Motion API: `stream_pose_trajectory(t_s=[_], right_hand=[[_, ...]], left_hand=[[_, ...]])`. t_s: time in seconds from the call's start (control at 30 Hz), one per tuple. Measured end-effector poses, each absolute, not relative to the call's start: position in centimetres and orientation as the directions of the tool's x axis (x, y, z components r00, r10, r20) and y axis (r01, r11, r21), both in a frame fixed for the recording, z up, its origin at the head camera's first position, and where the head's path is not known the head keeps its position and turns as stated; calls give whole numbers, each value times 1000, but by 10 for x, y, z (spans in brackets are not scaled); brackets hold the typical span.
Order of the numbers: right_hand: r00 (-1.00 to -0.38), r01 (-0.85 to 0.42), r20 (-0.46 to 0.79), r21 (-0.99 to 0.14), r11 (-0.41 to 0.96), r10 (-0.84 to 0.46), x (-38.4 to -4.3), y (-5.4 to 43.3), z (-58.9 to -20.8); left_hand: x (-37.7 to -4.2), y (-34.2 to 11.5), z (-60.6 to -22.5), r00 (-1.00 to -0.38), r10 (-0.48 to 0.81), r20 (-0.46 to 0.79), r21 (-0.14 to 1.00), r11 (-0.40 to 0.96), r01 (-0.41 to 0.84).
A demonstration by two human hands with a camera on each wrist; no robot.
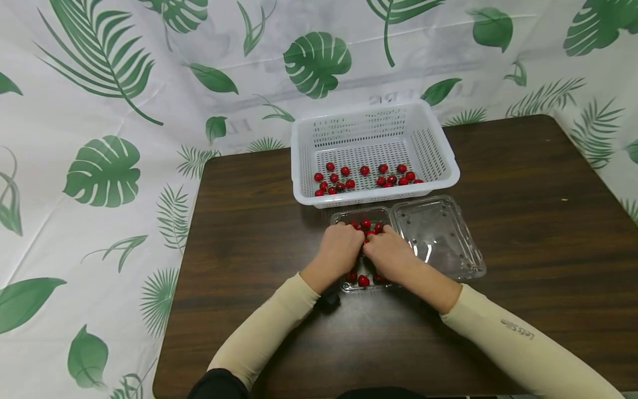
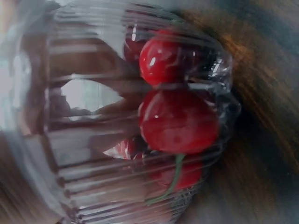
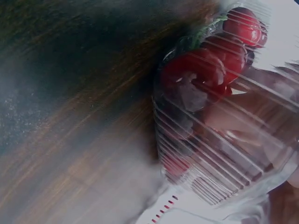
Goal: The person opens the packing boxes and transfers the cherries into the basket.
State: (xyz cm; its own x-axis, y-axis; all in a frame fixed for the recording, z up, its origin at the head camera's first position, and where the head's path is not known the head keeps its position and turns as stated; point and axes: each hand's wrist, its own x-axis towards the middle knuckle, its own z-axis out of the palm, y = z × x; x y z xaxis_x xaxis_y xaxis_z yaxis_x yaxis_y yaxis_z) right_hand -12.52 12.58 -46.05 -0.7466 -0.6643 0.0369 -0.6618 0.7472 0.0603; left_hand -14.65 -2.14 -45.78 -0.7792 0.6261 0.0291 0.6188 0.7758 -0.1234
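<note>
The left hand (image 1: 342, 248) and right hand (image 1: 390, 252) reach among cherries (image 1: 366, 224) in the clear box (image 1: 366, 266), whether either grip holds one being impossible to tell; the step appears to be arranging them, and the next move likely calls for gentle placement.

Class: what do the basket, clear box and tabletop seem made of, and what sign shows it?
Basket: probably moulded plastic, slightly glossy; regular slots pierce its walls.
Clear box: likely thin, glossy plastic; red cherries show through its ribbed sides.
Tabletop: dark wood or wood-look laminate, softly shiny; brown grain streaks show, but the pictures leave which open.
</note>
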Motion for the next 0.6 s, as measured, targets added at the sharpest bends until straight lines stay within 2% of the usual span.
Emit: stream_pose_trajectory(t_s=[0.13, 0.37, 0.6], right_hand=[[-751, -656, 31, 71, 751, -659, -126, 125, -462], [-756, -651, 5, 92, 754, -654, -123, 127, -459], [-757, -638, 111, 89, 765, -644, -123, 125, -464]], left_hand=[[-147, -22, -461, -784, 619, 53, -118, 783, 611], [-146, -23, -458, -794, 607, 12, -85, 792, 604], [-146, -22, -458, -801, 598, 27, -81, 800, 594]])
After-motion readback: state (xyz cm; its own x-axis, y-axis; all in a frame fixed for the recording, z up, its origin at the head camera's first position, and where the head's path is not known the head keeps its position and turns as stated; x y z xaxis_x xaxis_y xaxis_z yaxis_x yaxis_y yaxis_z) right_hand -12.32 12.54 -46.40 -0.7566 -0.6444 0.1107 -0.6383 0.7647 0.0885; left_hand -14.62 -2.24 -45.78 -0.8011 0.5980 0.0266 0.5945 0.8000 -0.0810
